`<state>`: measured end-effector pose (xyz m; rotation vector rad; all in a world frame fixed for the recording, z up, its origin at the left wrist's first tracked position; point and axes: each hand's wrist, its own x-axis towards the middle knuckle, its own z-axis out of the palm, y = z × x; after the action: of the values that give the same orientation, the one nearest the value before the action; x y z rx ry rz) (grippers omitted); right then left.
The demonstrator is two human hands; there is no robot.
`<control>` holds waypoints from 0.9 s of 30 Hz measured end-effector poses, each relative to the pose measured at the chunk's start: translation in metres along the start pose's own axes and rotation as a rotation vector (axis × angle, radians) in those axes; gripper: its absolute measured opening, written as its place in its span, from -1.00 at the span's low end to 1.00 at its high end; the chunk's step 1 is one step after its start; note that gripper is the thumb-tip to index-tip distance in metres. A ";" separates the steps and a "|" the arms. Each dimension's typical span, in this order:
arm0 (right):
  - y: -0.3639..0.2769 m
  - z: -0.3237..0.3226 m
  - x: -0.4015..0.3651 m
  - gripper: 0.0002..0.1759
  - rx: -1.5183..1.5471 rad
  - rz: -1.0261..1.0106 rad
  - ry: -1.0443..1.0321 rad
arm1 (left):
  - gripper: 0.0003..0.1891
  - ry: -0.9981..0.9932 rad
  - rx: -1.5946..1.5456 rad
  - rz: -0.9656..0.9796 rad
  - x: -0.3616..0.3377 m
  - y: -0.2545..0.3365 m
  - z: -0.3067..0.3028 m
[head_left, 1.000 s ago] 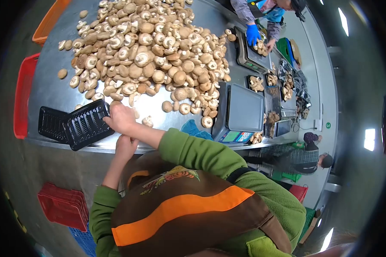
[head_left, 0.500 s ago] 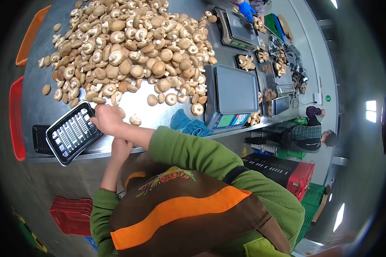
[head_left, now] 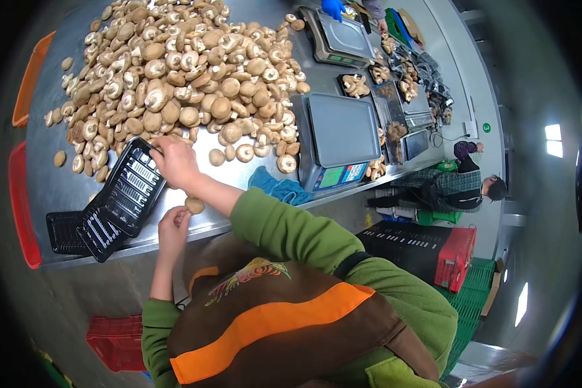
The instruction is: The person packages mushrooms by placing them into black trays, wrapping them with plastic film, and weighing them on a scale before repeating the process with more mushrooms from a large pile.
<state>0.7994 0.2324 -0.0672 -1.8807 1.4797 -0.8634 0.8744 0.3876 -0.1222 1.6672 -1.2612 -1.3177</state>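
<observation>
My right hand grips the upper edge of a black plastic tray with ribbed inside, holding it tilted at the table's near left. Partly under it lies a second black tray, slanted over the table edge. Another black tray is to its left. Below my right wrist, my left hand has its fingertips closed on a brown mushroom, just above the table edge. A large pile of mushrooms spreads over the metal table, just beyond my right hand.
A digital scale stands right of the pile, with a blue cloth beside it. A second scale is farther back, near a co-worker's blue-gloved hand. Red crates sit below the table. Another person is at the right.
My right hand has lifted the upper tray away from the one beneath, tilting it more upright. My left hand has come out from under my right wrist, and a mushroom is now at its fingertips.
</observation>
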 end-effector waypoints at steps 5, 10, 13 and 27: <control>0.045 -0.011 0.001 -0.60 0.057 0.205 -0.225 | -0.77 -0.025 -0.107 -0.063 0.010 -0.001 -0.004; 0.075 -0.046 -0.007 -0.66 0.037 0.301 -0.145 | -0.65 -0.100 -0.420 -0.099 0.014 0.003 -0.006; 0.086 -0.065 -0.008 -0.69 0.079 0.303 -0.146 | -0.56 -0.107 -0.752 -0.184 0.011 0.047 -0.016; 0.118 -0.084 -0.007 -0.69 -0.034 -0.021 0.274 | -0.47 0.066 -1.179 -0.098 0.052 0.105 -0.021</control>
<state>0.6621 0.2096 -0.1075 -1.8618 1.6455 -1.1505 0.8661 0.3034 -0.0383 0.8822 -0.1848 -1.5662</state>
